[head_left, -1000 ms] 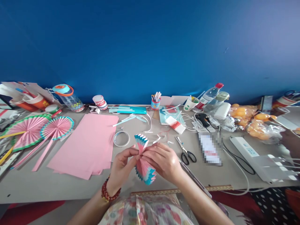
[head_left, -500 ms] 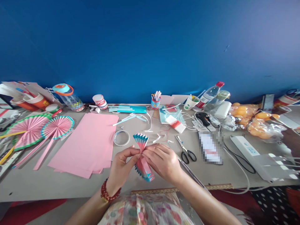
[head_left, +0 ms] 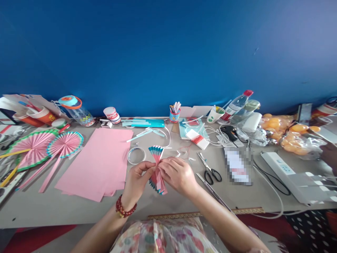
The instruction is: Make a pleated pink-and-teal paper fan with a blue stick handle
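Observation:
Between my two hands is a pleated paper fan (head_left: 156,153), pink with blue edges. It is pinched at its middle, so the folds flare out above and below my fingers. My left hand (head_left: 138,181) grips it from the left with thumb and forefinger. From the right, my right hand (head_left: 177,175) holds it at the same middle, its fingertips pressed together on the folds. A roll of clear tape (head_left: 136,155) lies just behind my left hand. Right of my right hand rest black-handled scissors (head_left: 209,170) and a long thin grey tool (head_left: 213,191).
Pink paper sheets (head_left: 97,161) lie to the left, beside two finished round fans (head_left: 65,144). Blue and white strips (head_left: 147,132), a pen tin (head_left: 174,115) and a thread card (head_left: 197,139) sit behind. A bottle (head_left: 237,104), phone (head_left: 237,167) and power strip (head_left: 280,168) stand right.
The fan and both hands have shifted slightly up and toward the wall. The lower folds have turned and now look narrower. Both hands still grip the fan.

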